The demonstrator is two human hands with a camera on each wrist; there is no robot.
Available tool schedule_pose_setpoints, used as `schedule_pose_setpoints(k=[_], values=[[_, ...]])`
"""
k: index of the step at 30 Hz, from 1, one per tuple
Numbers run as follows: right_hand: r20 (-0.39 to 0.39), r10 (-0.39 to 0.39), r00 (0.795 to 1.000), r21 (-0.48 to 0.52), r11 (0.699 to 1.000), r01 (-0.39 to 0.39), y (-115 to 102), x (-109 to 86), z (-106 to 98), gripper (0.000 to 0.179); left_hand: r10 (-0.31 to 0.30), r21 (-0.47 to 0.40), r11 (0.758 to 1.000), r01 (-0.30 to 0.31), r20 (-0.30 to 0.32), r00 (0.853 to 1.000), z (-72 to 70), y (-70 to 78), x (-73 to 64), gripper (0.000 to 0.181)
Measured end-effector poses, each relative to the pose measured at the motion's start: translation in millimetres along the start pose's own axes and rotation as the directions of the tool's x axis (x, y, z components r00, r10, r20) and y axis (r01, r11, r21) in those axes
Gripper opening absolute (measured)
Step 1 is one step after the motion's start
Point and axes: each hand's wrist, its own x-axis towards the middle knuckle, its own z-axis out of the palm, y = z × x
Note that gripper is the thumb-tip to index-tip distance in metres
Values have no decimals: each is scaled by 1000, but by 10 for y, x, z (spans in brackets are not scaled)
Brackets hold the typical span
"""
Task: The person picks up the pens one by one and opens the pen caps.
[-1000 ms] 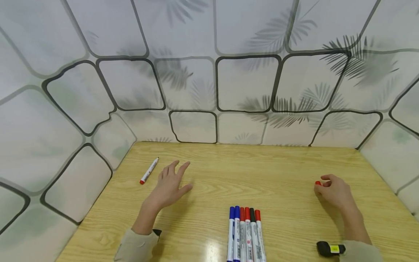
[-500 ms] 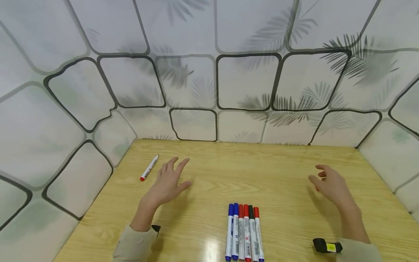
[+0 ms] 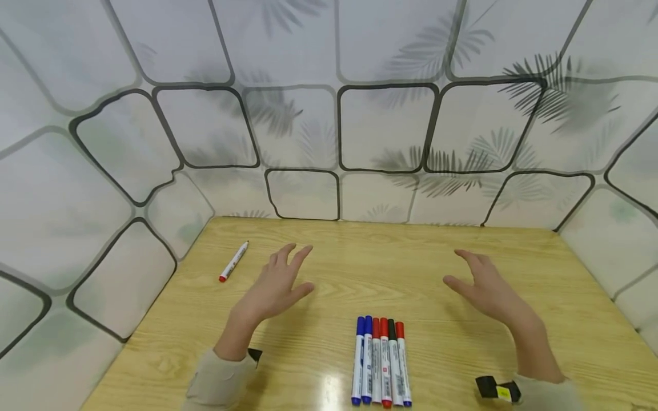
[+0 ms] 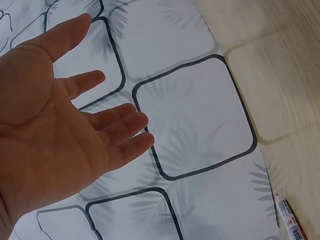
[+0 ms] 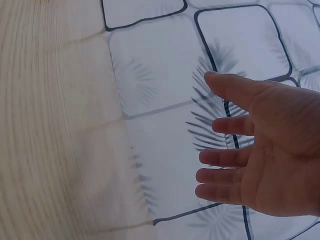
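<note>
The bare left hand [image 3: 272, 285] and bare right hand [image 3: 488, 288] hover, grip released, beyond six slim white capped markers [image 3: 385, 365].

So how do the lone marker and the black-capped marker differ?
Pose: the lone marker lies apart, slanted; the black-capped marker lies in a row of six, nearly straight. Ends: the lone marker's far tip looks narrow, uncapped; the black-capped marker's is capped. Both have white, printed barrels.
</note>
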Motion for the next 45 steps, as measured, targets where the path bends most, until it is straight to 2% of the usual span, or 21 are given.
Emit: schedule_pose_setpoints(k=[5,9,13,19,23,28,34,38,42,45], values=[[42,-28,999,11,1000,28,-161,-27,70,79,6,-11,1000,-6,3,1000,-8,128,11,75],[64,-42,997,6,999,42,-253,-36,119,77,14,14,1000,-15,17,1000,57,194,18,75],[83,-34,996,-19,999,36,-291,-37,166,77,32,50,998,-34,39,999,135,250,23,74],[130,-19,991,-7,1000,20,-318,-42,217,77,62,50,997,-65,61,996,196,336,7,72],[167,1,986,6,1000,-2,-335,-51,230,78,80,99,991,-89,92,993,287,377,9,68],[174,3,985,-8,1000,-2,-360,-50,234,78,106,161,979,-127,130,986,399,444,28,61],[176,-2,984,-18,1000,5,-379,-46,245,78,97,180,976,-124,154,983,471,556,20,50],[167,-5,986,-34,999,10,-385,-46,249,77,68,173,980,-99,174,982,505,624,15,43],[164,-3,987,-38,999,9,-388,-51,240,78,30,204,976,-79,232,972,556,687,6,42],[169,-4,986,-36,999,10,-390,-54,228,79,27,244,965,-95,270,962,609,747,-8,47]])
